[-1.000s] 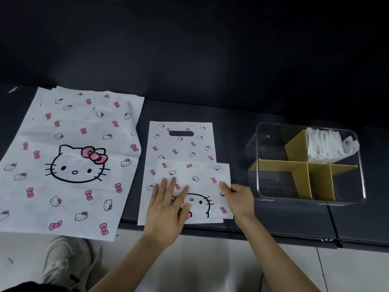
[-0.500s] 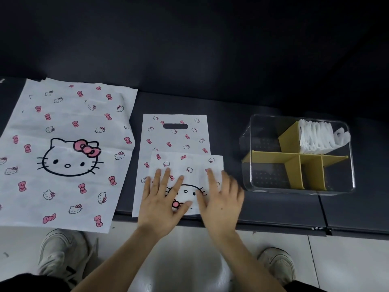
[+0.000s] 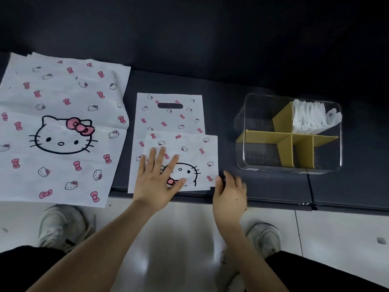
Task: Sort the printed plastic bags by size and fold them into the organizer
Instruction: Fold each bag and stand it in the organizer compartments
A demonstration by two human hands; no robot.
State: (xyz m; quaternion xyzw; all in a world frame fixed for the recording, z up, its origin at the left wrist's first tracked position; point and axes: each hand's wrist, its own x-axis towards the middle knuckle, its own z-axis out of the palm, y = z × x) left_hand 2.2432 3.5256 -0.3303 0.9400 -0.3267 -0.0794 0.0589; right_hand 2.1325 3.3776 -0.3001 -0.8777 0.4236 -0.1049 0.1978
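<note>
Since sliding off the small white cat-printed plastic bag (image 3: 190, 151), my right hand (image 3: 230, 192) sits at its flimsy, likely slippery edge, grip unclear; left hand (image 3: 155, 180) presses flat.

Support: a dark, matte table (image 3: 263, 190) with seams across its right part. At left lie large printed bags (image 3: 63, 161), flat; offset edges at the far corner suggest more than one sheet, count unclear. Their near edge overhangs the table front. At centre, a medium bag (image 3: 168, 121) lies flat, handle slot away. At right, well apart, stands a clear organizer (image 3: 261, 163) with yellow dividers.
</note>
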